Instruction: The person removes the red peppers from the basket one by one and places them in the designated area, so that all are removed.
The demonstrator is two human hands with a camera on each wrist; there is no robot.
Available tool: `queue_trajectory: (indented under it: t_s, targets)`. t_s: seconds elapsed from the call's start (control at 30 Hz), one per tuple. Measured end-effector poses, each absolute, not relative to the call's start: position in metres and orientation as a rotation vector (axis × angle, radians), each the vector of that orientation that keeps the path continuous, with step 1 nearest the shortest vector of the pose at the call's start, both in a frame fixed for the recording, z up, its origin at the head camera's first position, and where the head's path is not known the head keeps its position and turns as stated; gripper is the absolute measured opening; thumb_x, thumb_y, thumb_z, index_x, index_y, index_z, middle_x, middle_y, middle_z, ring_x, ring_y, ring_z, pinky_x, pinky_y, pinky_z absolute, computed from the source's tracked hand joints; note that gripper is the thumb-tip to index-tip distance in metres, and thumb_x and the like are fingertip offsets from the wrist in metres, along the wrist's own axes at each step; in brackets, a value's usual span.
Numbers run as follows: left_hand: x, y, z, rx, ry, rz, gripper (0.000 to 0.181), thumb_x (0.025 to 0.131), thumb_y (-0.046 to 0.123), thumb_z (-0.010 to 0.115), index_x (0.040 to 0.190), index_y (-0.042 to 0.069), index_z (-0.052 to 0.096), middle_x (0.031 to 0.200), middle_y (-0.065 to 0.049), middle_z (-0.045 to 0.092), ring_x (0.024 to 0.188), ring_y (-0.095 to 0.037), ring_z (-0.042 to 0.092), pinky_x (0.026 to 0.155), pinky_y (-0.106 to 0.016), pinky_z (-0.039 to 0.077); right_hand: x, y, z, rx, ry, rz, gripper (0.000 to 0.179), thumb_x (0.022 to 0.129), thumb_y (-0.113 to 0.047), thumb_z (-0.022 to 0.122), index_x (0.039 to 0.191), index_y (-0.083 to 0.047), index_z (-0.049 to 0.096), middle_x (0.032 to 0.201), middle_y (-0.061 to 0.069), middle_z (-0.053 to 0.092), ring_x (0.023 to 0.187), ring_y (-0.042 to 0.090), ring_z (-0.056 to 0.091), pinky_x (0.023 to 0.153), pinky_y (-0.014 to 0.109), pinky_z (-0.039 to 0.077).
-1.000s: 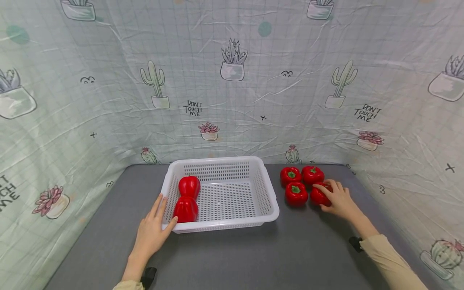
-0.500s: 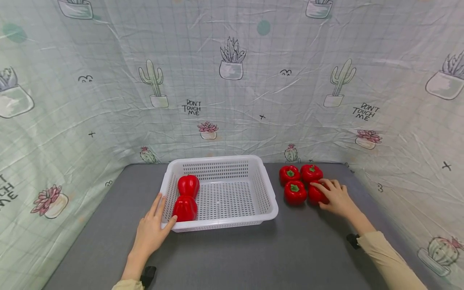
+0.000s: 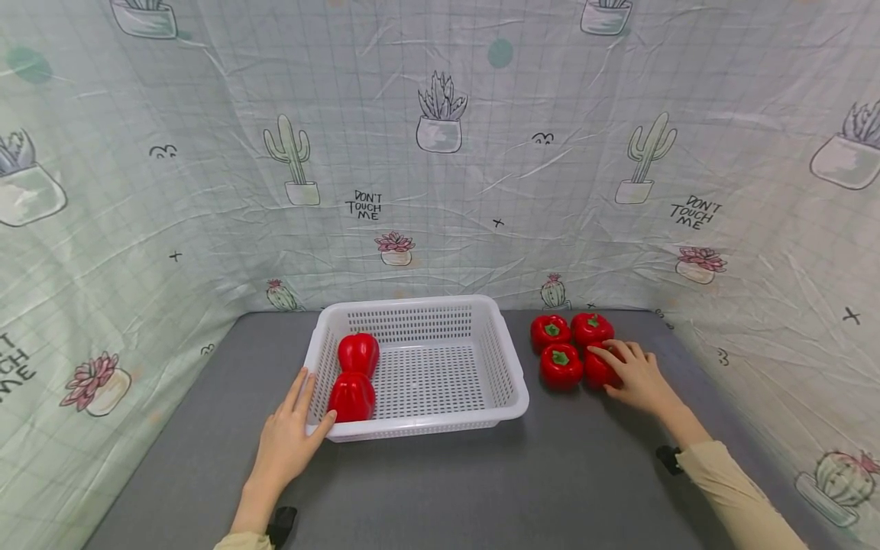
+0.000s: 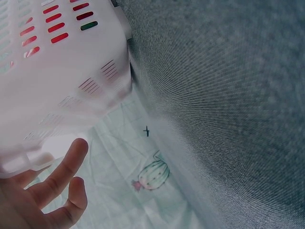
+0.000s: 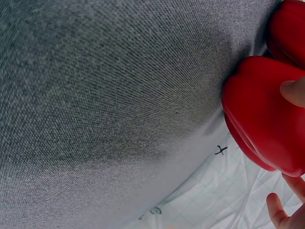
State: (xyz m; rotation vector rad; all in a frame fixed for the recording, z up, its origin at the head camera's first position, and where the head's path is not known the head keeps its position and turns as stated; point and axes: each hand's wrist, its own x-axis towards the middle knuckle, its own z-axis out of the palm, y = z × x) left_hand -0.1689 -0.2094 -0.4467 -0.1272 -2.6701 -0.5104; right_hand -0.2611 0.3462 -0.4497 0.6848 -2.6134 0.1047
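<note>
A white perforated basket [image 3: 426,428] stands mid-table with two red peppers [image 3: 358,354] [image 3: 352,396] along its left side. My left hand [image 3: 301,409] lies flat against the basket's front left corner with straight fingers, thumb on the front rim. The left wrist view shows the basket wall [image 4: 62,81] above those fingers [image 4: 59,176]. To the right, several red peppers sit in a cluster on the table [image 3: 550,331] [image 3: 591,328] [image 3: 561,365]. My right hand [image 3: 629,370] curls round the near right pepper [image 3: 595,371], which rests on the table. The right wrist view shows that pepper [image 5: 262,114] with my thumb tip [image 5: 294,93] on it.
The table is covered in grey cloth [image 3: 481,489]. A pale cactus-print sheet [image 3: 440,191] hangs close behind and on both sides. Bare grey cloth lies in front of the basket and between it and the pepper cluster.
</note>
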Motion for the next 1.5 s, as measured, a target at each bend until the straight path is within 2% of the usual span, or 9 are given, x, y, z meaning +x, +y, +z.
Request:
queue_trajectory:
  t_s: [0.87, 1.23, 1.5]
  targets:
    - [-0.169, -0.211, -0.447, -0.149, -2.666, -0.533, 0.072, 0.079, 0.034, 0.061, 0.137, 0.001, 0.032, 0.143, -0.019, 0.029, 0.110, -0.043, 0.050, 0.079, -0.061, 0.042, -0.252, 0.339, -0.445, 0.700, -2.568, 0.102, 0.077, 0.056, -0.022, 0.083, 0.124, -0.016, 0.047, 0.122, 0.014, 0.044, 0.106, 0.035, 0.037, 0.068, 0.047, 0.031]
    - [-0.168, -0.210, -0.447, -0.160, -2.676, -0.539, 0.071, 0.079, 0.034, 0.061, 0.137, 0.001, 0.032, 0.143, -0.019, 0.029, 0.108, -0.043, 0.051, 0.080, -0.061, 0.043, -0.242, 0.310, -0.418, 0.751, -2.494, 0.166, 0.074, 0.059, -0.021, 0.081, 0.125, -0.015, 0.047, 0.123, 0.013, 0.044, 0.106, 0.034, 0.038, 0.074, 0.048, 0.032]
    - [-0.169, -0.210, -0.448, -0.144, -2.686, -0.540, 0.072, 0.079, 0.035, 0.061, 0.137, 0.001, 0.032, 0.143, -0.019, 0.028, 0.109, -0.043, 0.051, 0.080, -0.061, 0.042, -0.240, 0.280, -0.400, 0.864, -2.394, 0.179, 0.068, 0.061, -0.017, 0.078, 0.123, -0.013, 0.049, 0.117, 0.014, 0.049, 0.104, 0.030, 0.040, 0.073, 0.044, 0.032]
